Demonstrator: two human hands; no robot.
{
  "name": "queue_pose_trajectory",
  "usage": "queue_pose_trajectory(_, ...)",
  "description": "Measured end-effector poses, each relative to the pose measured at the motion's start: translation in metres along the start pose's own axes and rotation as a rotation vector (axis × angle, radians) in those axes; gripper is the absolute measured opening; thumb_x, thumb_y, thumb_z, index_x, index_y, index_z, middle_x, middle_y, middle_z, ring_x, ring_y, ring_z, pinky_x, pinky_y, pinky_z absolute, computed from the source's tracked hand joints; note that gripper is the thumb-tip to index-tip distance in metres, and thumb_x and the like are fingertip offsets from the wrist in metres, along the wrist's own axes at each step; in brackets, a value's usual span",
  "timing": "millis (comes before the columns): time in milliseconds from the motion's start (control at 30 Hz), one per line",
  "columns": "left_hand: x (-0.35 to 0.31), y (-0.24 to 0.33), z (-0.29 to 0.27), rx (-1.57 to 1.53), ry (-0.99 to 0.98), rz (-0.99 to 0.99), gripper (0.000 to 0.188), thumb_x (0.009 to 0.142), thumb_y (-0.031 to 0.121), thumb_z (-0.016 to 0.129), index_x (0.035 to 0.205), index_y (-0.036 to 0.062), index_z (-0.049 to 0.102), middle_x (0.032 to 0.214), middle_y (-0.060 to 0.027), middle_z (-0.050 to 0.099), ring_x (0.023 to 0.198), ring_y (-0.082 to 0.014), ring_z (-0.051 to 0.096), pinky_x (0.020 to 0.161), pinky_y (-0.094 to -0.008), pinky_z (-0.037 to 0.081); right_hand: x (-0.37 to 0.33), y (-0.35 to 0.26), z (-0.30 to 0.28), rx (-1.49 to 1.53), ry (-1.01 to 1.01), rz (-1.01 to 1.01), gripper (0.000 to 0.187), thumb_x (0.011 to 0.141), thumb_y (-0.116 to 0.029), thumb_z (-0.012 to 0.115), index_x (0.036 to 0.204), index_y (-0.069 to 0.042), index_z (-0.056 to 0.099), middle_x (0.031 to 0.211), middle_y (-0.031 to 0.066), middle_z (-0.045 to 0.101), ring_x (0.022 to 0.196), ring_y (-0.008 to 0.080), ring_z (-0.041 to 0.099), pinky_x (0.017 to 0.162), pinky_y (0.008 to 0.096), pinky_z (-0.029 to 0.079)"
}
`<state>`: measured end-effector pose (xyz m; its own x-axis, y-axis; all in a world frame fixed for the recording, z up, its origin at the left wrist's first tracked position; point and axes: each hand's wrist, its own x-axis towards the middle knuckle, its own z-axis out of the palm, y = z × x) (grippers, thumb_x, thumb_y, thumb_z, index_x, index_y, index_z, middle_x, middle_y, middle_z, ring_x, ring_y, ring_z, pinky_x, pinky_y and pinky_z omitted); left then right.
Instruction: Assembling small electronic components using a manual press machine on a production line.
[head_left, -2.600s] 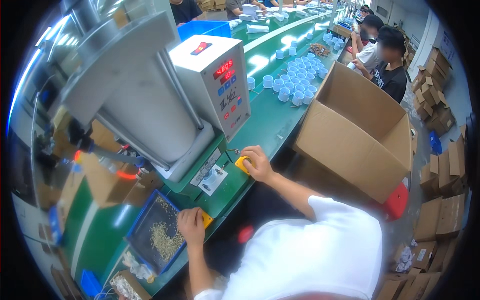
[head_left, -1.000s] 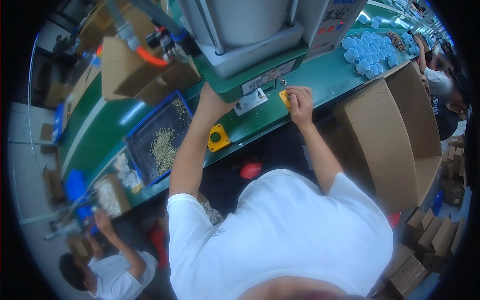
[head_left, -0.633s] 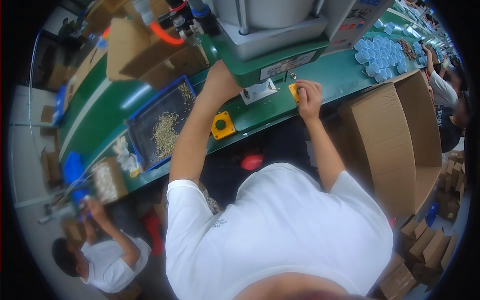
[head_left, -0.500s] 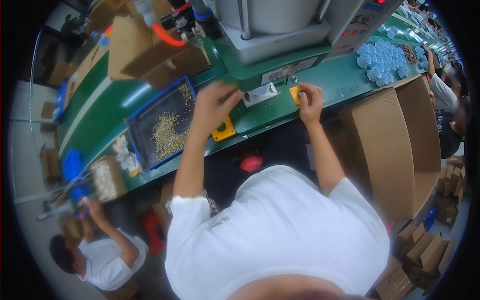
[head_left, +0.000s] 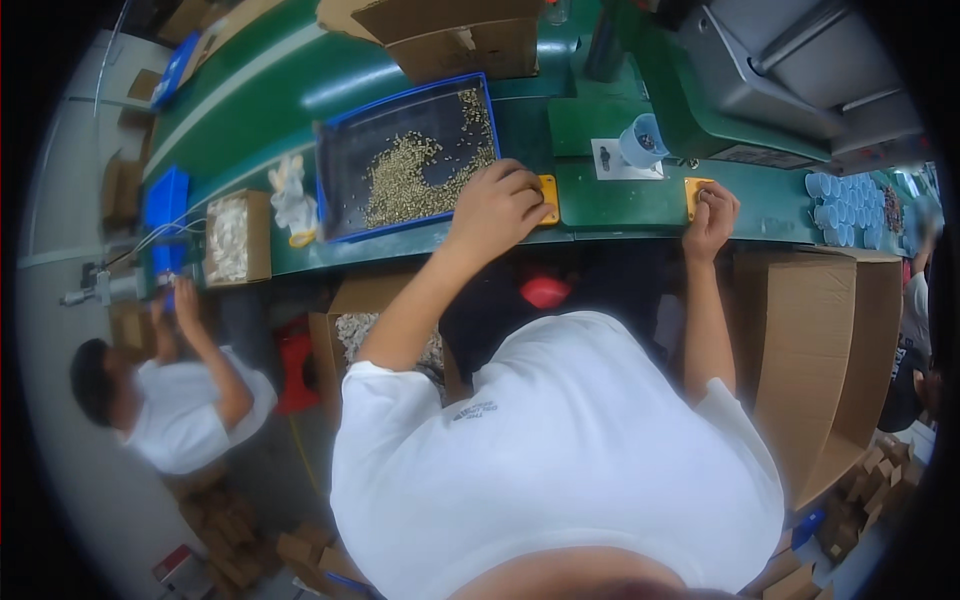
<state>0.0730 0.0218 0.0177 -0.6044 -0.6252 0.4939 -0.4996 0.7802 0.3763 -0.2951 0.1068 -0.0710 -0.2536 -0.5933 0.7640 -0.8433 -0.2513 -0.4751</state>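
Observation:
My left hand [head_left: 500,203] is closed, fingers curled and thumb tucked in, between the tray's right edge and the left yellow button block [head_left: 549,200]. What its fingertips hold, if anything, is hidden. At the right yellow block [head_left: 692,188], my right hand [head_left: 711,215] is closed in a pinch near a small shiny bit I cannot identify. Between the hands a light metal plate [head_left: 612,163] lies on the green bench. A translucent blue cup [head_left: 640,143] with dark contents appears over its right part. Small brass-coloured pieces [head_left: 400,175] are heaped in the blue-rimmed tray [head_left: 345,125].
A large green and grey press [head_left: 760,100] stands at the upper right. Many blue cups [head_left: 850,205] stand farther right, above a big open carton [head_left: 810,340]. Another carton [head_left: 460,45] sits behind the tray. At the left, a co-worker [head_left: 190,400] handles something.
The view has swung, so the bench sits differently in it and the blue cup shows. My left hand, blurred before, now rests nearer the tray. My right hand stays at its yellow block.

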Motion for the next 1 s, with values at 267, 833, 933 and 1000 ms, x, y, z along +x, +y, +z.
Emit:
queue_pose_trajectory(267, -0.002, -0.114, -0.027, 0.099, -0.082, -0.338, 0.033, 0.088, 0.024, 0.079, 0.114, 0.0049, 0.076, 0.12, -0.0132, 0.071, 0.111, -0.0359, 0.067, 0.095, -0.0438, 0.053, -0.003, 0.007, 0.004, 0.164, 0.074, 0.099, 0.016, 0.097, -0.009, 0.056, 0.105, 0.002, 0.065, 0.114, 0.0142, 0.071, 0.112, 0.0308, 0.059, 0.1, 0.0384, 0.048)
queue_pose_trajectory(833, -0.041, -0.105, -0.031, 0.012, -0.191, -0.41, 0.017, 0.092, 0.014, 0.073, 0.104, 0.002, 0.077, 0.103, -0.0139, 0.072, 0.094, -0.0336, 0.07, 0.084, -0.0411, 0.055, -0.001, 0.001, 0.0, 0.212, 0.046, 0.141, 0.013, 0.098, -0.006, 0.057, 0.105, 0.002, 0.065, 0.114, 0.0143, 0.071, 0.112, 0.0294, 0.06, 0.099, 0.0378, 0.048)
queue_pose_trajectory(933, -0.034, -0.105, -0.029, -0.094, -0.034, -0.386, 0.014, 0.092, 0.012, 0.074, 0.099, 0.0011, 0.078, 0.099, -0.0142, 0.073, 0.089, -0.0319, 0.071, 0.08, -0.0383, 0.055, 0.015, -0.017, -0.01, 0.314, 0.089, 0.351, 0.016, 0.097, -0.007, 0.061, 0.11, 0.001, 0.066, 0.119, 0.0158, 0.069, 0.113, 0.0317, 0.061, 0.099, 0.0399, 0.048)
queue_pose_trajectory(1000, -0.034, -0.106, -0.029, -0.095, -0.018, -0.438, 0.013, 0.092, 0.011, 0.074, 0.1, 0.0009, 0.078, 0.097, -0.0152, 0.074, 0.086, -0.0306, 0.071, 0.079, -0.0364, 0.054, 0.032, -0.036, -0.021, 0.046, -0.009, 0.141, 0.021, 0.097, -0.009, 0.065, 0.116, 0.0, 0.064, 0.124, 0.0169, 0.065, 0.118, 0.0325, 0.06, 0.104, 0.0404, 0.047)
